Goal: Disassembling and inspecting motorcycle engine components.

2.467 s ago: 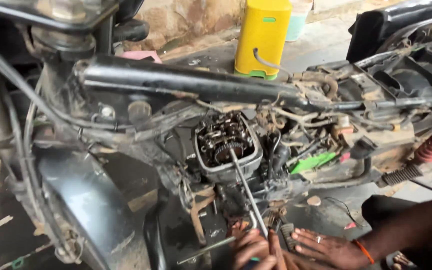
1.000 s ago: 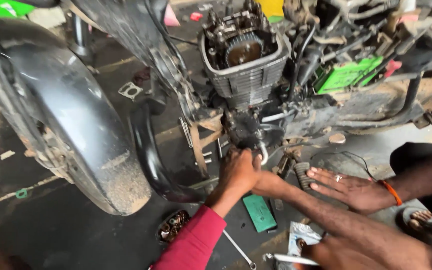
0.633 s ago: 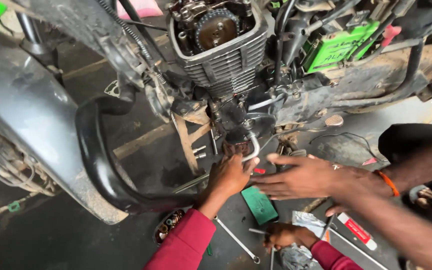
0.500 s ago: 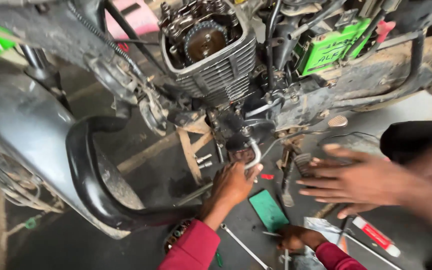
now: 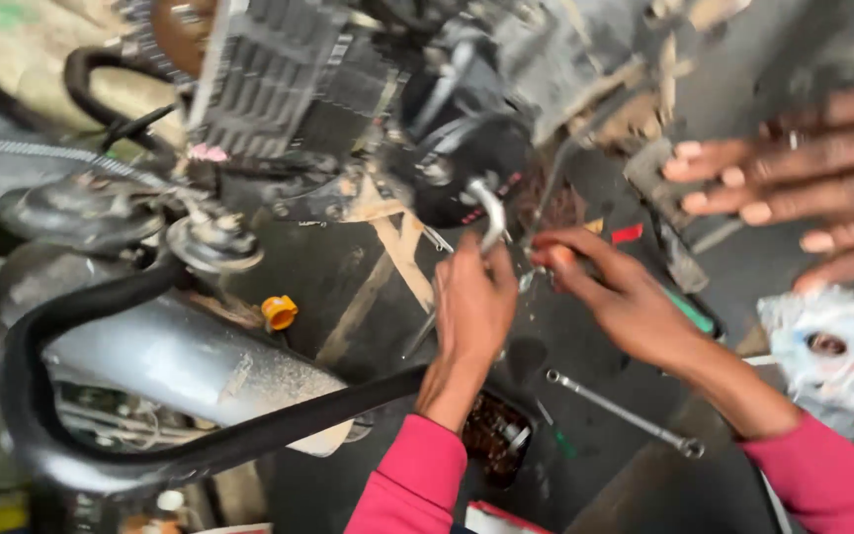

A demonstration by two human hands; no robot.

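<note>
Grey metal fills the left of the view: we see a motorcycle exhaust pipe (image 5: 175,361) lying low, with a black crash bar (image 5: 71,307) looping round it and a small orange cap (image 5: 278,312) resting just above its upper edge. Farther off, at the top, sits the finned engine cylinder (image 5: 279,69). Right of it hangs a dark round engine part (image 5: 471,163), and from it juts a bent chrome lever (image 5: 489,213).

Our left hand (image 5: 471,311), in a pink sleeve, reaches up from the near edge; its fingers curl closed round the lower end of that chrome lever, touching it just beneath the round part. Our right hand (image 5: 620,297) comes in from the lower right, also in pink. Its thumb and forefinger are pinched together on a small orange-red piece (image 5: 560,257), just beside the lever; what the piece is we cannot tell.

Below both wrists, a long ring spanner (image 5: 625,415) lies on the dark floor, with a tray of small rusty parts (image 5: 494,435) near the left forearm. At the far right, another person's hand (image 5: 803,188) spreads open with fingers straight, holding nothing.
</note>
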